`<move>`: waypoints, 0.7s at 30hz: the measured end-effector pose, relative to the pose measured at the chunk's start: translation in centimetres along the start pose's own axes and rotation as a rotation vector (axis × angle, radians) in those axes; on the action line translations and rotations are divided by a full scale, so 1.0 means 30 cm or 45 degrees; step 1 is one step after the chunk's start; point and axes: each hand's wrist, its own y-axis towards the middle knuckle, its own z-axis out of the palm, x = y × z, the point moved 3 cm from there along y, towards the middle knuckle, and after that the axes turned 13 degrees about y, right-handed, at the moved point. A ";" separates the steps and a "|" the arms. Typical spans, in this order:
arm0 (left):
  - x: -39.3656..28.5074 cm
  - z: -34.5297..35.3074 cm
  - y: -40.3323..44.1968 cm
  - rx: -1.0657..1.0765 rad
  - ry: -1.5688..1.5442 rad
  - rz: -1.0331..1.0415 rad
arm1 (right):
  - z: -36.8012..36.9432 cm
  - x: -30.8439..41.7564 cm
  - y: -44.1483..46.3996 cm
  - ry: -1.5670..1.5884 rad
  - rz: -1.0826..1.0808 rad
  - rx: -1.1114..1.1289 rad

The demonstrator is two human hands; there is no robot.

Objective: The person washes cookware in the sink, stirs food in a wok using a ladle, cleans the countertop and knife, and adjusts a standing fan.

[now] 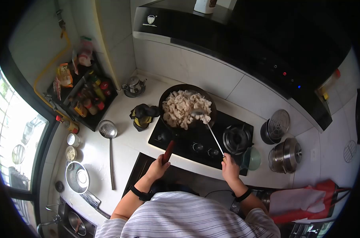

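1. The left grip (158, 169) is wrapped around a dark red handle (168, 152), which points up toward the wok (214, 110); its join with the pan appears lost against the black hob (227, 119).
2. The right grip (230, 168) is closed on the end of a long-handled ladle (215, 138), whose head rests among the pale chunks (182, 104).
3. Those chunks lie inside the wok, on the hob, beyond both grips and touching neither.

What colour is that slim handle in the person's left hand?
The slim handle is dark red, best seen in the head view.
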 end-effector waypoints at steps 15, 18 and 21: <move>0.028 -0.022 0.007 0.018 0.010 0.024 | 0.181 0.193 0.416 0.129 -0.048 0.114; 0.025 -0.027 0.003 -0.028 0.040 0.066 | 0.181 0.205 0.355 0.178 -0.221 0.164; 0.018 -0.030 0.006 -0.036 0.011 0.077 | 0.091 0.236 0.309 -0.023 -0.373 0.227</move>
